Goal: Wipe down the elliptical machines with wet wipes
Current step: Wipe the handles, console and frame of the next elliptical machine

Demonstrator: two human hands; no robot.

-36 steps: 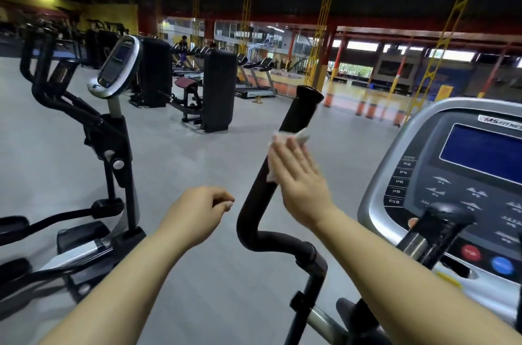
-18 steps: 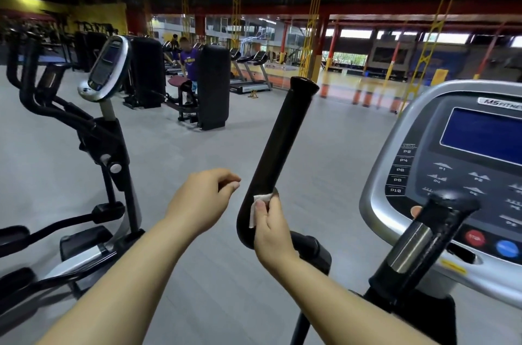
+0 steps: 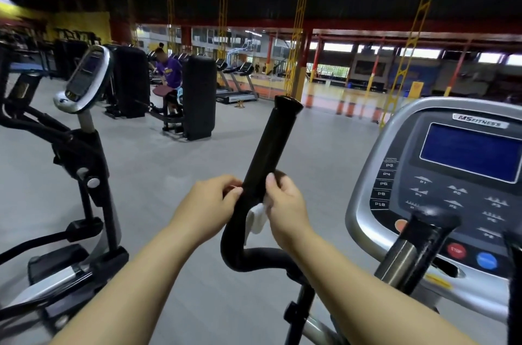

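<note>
A black curved handlebar [image 3: 268, 144] of the elliptical rises in the middle of the head view. My right hand [image 3: 285, 209] wraps round its lower part, pressing a white wet wipe [image 3: 255, 219] against the bar; the wipe's loose end hangs below my palm. My left hand [image 3: 209, 205] is at the bar's left side with fingers curled, fingertips touching the bar. It holds nothing that I can see. The machine's grey console [image 3: 440, 189] with a blue screen stands to the right.
A second elliptical [image 3: 84, 147] with its own console stands close on the left. A short black grip [image 3: 423, 234] sticks up before the console. Grey floor lies between; a person in purple sits at a black weight machine [image 3: 197, 96] farther back.
My right hand slid the wipe down the bar, then came back up a little and now wraps the bar. My left hand moved right, from hanging free to touching the bar.
</note>
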